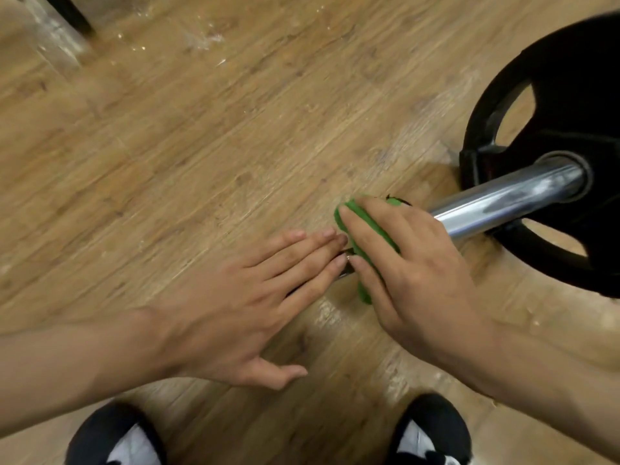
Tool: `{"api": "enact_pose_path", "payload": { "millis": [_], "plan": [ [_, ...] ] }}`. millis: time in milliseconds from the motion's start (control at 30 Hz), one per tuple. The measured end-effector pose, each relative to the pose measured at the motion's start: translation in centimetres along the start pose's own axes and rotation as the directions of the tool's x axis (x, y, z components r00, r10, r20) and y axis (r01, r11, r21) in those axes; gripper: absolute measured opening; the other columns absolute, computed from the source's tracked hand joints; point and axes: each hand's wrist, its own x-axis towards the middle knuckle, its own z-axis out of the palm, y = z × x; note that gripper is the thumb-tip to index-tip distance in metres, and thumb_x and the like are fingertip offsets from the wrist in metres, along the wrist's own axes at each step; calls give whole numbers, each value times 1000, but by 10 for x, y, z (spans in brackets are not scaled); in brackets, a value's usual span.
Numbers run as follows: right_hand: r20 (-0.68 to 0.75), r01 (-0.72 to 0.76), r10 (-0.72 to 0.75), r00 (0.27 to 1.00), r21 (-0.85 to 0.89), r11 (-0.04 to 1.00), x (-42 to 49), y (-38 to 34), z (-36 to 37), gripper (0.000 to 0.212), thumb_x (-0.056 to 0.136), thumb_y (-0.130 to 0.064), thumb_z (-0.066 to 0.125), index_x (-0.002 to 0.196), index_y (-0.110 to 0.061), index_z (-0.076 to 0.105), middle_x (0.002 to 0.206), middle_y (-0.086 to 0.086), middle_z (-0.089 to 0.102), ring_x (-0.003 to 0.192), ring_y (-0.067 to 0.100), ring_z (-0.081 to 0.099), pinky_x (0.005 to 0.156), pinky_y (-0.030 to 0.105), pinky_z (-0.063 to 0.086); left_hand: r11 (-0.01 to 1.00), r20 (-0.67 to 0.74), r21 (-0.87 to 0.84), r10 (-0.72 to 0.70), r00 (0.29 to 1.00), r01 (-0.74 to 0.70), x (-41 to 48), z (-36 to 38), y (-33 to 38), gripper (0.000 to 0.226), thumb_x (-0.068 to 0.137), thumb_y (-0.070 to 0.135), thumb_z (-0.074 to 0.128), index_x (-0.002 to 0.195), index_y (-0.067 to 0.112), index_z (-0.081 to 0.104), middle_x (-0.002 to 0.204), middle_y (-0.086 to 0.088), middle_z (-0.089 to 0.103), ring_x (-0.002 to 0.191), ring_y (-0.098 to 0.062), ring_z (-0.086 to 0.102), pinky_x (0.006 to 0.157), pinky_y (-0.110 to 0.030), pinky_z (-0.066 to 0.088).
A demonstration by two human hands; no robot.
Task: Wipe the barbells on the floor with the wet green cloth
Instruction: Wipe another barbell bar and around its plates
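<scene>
the right hand (412,273) curled its fingers over the green cloth (366,227), holding it wrapped on the near end of the chrome bar (503,203). the left hand (241,310) lay flat just beside it, fingers straight and together, thumb spread, fingertips touching the cloth's edge. the bar ran right into a black plate (570,95) standing on the wooden floor (201,146). two black-and-white shoes (114,437) showed below.
</scene>
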Motion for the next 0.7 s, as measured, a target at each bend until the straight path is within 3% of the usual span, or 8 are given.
{"api": "enact_pose_path", "payload": {
  "millis": [100,167,300,367,467,533,600,700],
  "plan": [
    [129,-155,152,980,19,988,33,-7,-3,56,107,-48,25,114,-22,73,112,2,70,97,30,67,80,41,47,1000,-18,6,7,1000,-7,0,1,3,114,92,80,41,162,-6,15,170,-29,10,161,-36,7,131,-47,5],
    [155,-201,213,965,-89,976,47,-7,0,60,105,-53,20,101,-27,74,100,-2,69,89,28,67,70,36,40,1000,-18,2,15,1000,-15,0,2,2,112,92,79,43,162,-5,17,169,-29,14,160,-37,10,131,-47,6],
    [-64,-6,7,998,21,1000,5,-4,5,42,110,-33,40,132,-11,67,132,10,64,113,32,63,97,48,47,999,-8,-47,-7,1000,6,-2,2,0,111,92,79,44,164,0,17,172,-22,13,161,-34,9,129,-49,11],
    [-52,50,-49,997,34,998,-5,2,2,45,109,-34,43,138,-6,62,138,14,61,120,33,60,103,48,46,998,-14,-68,-6,1000,5,0,3,0,111,92,81,42,164,1,18,172,-21,13,161,-34,8,129,-49,11],
    [118,-123,120,986,13,992,41,0,-3,56,102,-59,29,98,-26,74,99,2,71,91,29,67,72,38,44,997,-25,-73,0,1000,-2,2,2,-3,112,91,83,41,164,1,19,171,-23,14,161,-36,7,129,-51,12],
    [182,-174,181,966,-57,983,64,2,1,63,97,-66,26,81,-24,69,83,1,69,84,28,66,66,34,35,997,-11,-80,3,1000,-4,2,1,-7,111,91,83,41,164,3,20,171,-23,15,161,-37,8,128,-52,13],
    [59,-100,100,993,3,995,55,3,5,53,101,-57,32,91,-25,73,94,1,70,89,28,67,70,35,41,996,-9,-88,7,1000,-7,1,1,-13,108,92,81,42,165,4,19,172,-20,14,161,-34,9,127,-52,14],
    [-216,117,-97,972,85,989,10,12,18,41,106,-31,49,135,-8,67,141,13,62,128,31,59,106,46,45,993,-18,-120,0,1000,-2,1,2,-21,102,96,78,40,166,8,15,174,-13,8,162,-31,5,128,-51,13]
  ]
}}
